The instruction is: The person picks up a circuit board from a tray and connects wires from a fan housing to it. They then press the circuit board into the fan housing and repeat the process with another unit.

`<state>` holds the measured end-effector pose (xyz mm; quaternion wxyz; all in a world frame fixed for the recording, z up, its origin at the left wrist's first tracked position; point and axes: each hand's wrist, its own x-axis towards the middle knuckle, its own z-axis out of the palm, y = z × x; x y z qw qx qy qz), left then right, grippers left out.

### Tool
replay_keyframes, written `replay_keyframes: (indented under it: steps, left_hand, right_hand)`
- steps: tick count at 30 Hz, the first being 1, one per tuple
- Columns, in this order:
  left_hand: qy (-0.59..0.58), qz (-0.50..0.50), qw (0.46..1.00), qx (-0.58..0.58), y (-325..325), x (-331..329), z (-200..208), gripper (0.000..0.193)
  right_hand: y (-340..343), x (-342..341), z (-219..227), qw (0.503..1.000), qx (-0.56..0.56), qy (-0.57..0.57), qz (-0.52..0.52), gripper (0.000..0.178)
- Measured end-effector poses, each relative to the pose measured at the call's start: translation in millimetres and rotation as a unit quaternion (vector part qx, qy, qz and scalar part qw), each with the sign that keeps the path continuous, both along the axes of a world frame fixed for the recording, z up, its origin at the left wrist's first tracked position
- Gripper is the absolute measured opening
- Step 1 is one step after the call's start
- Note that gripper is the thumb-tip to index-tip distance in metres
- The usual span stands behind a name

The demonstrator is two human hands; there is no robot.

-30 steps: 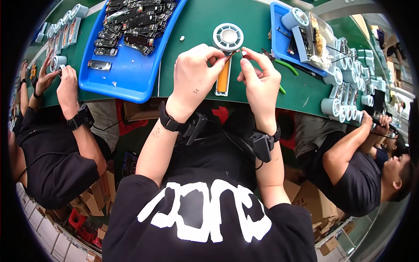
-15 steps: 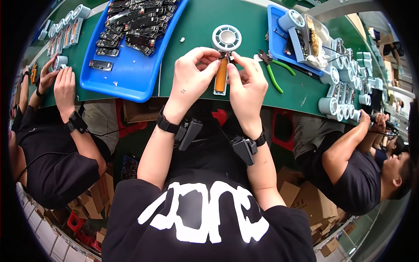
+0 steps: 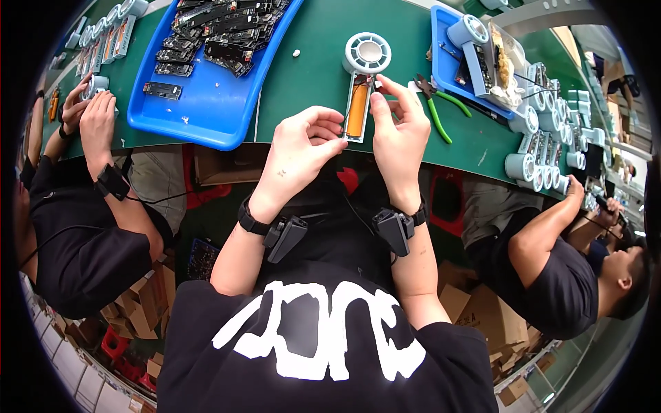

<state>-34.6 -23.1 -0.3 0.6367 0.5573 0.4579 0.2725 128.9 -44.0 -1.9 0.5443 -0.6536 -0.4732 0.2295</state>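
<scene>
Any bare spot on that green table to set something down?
The green table is bare between the big blue tray and the fan head, save a white scrap, and between the fan head and small blue tray. Crowded: around the left hand and right hand, and far right, among the pale-blue fans.

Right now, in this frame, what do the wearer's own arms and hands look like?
The left hand and right hand are ungloved. Each arm has a black wrist strap carrying a black, box-shaped device. Short black T-shirt sleeves leave the forearms bare. A small dark marking shows on the left hand, toward the strap.
</scene>
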Motion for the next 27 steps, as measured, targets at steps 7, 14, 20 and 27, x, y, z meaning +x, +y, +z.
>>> replay_keyframes:
  steps: [7,14,20,27]
  left_hand:
    - [-0.069,0.057,0.996,0.016,-6.6,4.4,-8.7,0.026]
    - [-0.047,0.079,0.993,0.074,3.6,18.4,-11.0,0.02]
    - [0.012,0.095,0.988,0.121,5.1,36.3,-5.2,0.031]
    - [0.047,0.117,0.966,0.226,-0.5,47.1,-8.3,0.04]
  right_hand:
    - [-3.4,0.1,1.4,1.0,-0.007,0.002,0.005,0.023]
    - [-5.7,0.3,1.1,1.0,-0.003,0.013,0.011,0.024]
    - [-4.3,-0.3,4.6,1.0,-0.01,0.02,0.007,0.024]
    - [-1.8,-3.9,4.6,1.0,-0.007,0.009,-0.007,0.023]
